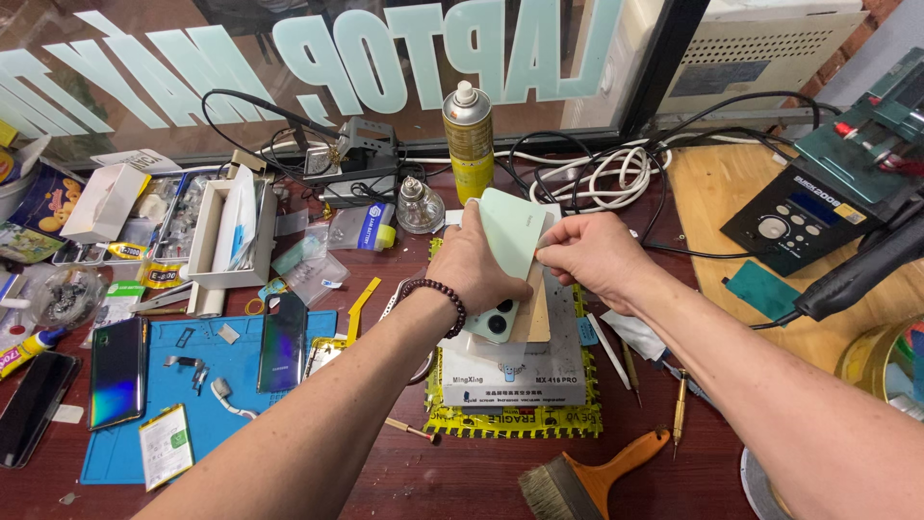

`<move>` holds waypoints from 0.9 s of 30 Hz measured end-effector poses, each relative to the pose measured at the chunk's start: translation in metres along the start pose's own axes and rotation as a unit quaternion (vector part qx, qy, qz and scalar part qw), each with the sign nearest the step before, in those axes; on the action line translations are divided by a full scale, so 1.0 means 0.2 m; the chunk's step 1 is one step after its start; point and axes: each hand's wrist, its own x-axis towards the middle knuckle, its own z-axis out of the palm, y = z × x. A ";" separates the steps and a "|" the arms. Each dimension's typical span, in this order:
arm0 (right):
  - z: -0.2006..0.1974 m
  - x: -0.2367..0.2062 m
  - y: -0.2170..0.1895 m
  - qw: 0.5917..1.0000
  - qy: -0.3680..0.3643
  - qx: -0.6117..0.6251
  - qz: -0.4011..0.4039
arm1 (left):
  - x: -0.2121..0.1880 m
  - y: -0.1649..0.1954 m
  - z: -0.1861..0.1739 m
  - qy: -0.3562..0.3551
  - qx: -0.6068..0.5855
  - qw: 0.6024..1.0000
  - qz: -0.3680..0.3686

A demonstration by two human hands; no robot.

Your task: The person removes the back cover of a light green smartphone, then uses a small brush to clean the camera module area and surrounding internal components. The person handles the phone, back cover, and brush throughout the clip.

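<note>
Spray can [469, 140], brush [589, 477], blue mat [207, 376]

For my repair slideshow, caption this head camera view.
Left hand and right hand grip a pale green phone back cover above a cluttered workbench.

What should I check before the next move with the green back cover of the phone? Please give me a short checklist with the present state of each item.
1. Left hand holds the phone down: ok.
2. Right hand pinches the edge of the green back cover: ok.
3. Cover lifted free at the top end: ok; the lower end near the camera lenses, cannot tell.
4. Phone rests flat on the grey machine: ok.
5. Space beside the machine clear of tools: not ok, a screwdriver and a brush lie close.
6. Any cable between cover and phone: cannot tell, hidden by the hands.
</note>
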 end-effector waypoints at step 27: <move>-0.06 -0.15 -0.08 0.994 0.038 0.090 0.048 | -0.06 0.23 -0.07 0.035 -0.009 0.999 -0.017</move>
